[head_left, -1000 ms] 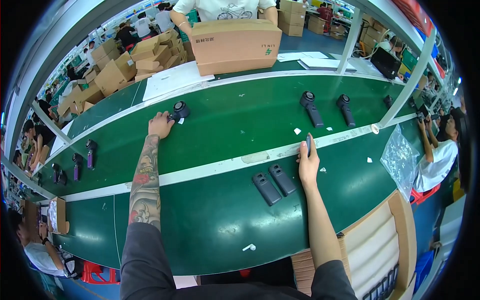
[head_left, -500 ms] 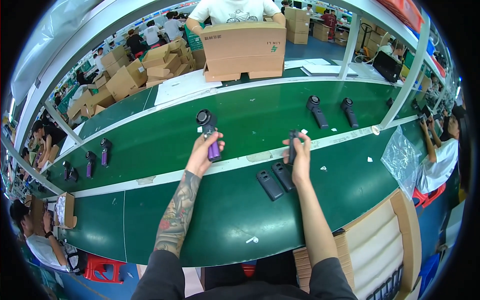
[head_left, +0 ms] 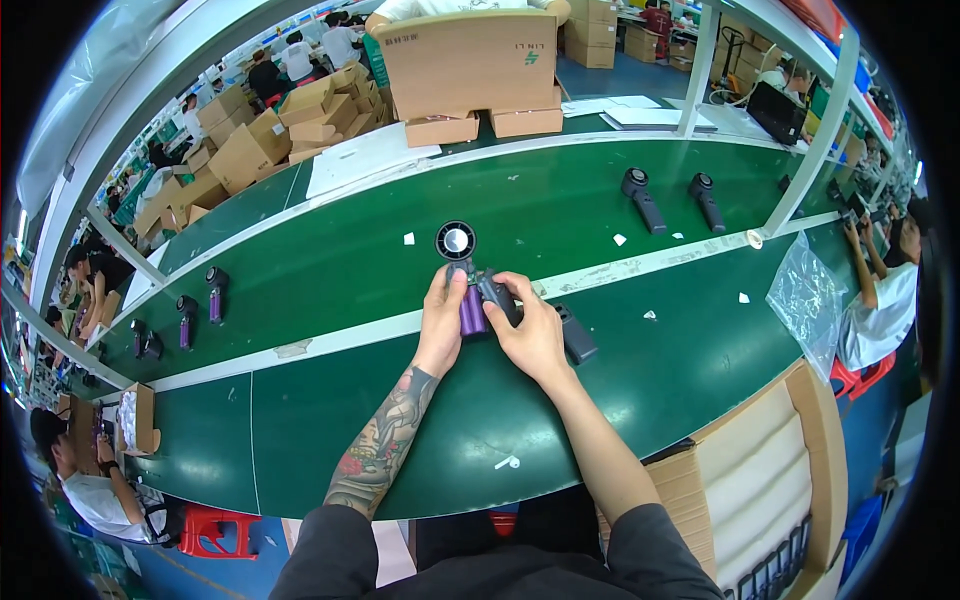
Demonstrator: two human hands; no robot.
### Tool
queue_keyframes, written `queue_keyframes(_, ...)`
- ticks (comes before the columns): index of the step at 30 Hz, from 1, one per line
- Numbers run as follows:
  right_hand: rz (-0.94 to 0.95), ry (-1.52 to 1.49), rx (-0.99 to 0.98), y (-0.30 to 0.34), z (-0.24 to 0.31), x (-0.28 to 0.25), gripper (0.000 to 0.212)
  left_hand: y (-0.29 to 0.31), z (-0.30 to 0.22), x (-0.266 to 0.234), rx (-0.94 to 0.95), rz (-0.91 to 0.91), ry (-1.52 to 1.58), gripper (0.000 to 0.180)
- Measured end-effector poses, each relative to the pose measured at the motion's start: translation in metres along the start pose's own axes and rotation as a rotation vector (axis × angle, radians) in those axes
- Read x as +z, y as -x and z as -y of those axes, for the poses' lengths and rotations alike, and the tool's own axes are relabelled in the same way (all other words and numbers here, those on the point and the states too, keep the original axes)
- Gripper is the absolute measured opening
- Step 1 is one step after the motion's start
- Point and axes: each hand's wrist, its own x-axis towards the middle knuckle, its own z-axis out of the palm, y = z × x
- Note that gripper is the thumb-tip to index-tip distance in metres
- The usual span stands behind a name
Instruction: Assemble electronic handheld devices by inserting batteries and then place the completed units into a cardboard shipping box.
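My left hand grips a handheld fan by its neck, the round head pointing away from me. A purple cylindrical battery shows bare in the fan's handle. In my right hand is a dark grey handle cover, held against or just beside the battery's right side. Whether the cover touches the handle, I cannot tell. Another dark handle cover lies on the green table just right of my right hand, partly hidden by it.
Two dark fans lie on the green belt at right. Fans with purple batteries lie at left. A clear plastic bag, an open carton and a white earbud-like piece are nearer. Opposite, a person stands behind a carton.
Both hands have come together: the left moved right with the fan, the right moved left with the cover, to the battery's side. Only one loose cover still shows. The far carton shifted upward.
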Motion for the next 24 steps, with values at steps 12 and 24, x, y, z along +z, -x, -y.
queue_keyframes(12,-0.23,0.181,-0.344,0.0,-0.011,0.014,0.046,0.019,-0.007,0.031,0.045,0.038,0.103,0.039)
queue_keyframes(24,-0.113,-0.53,0.087,0.003,-0.01,0.025,0.053,0.01,-0.013,0.007,0.034,0.209,-0.115,0.044)
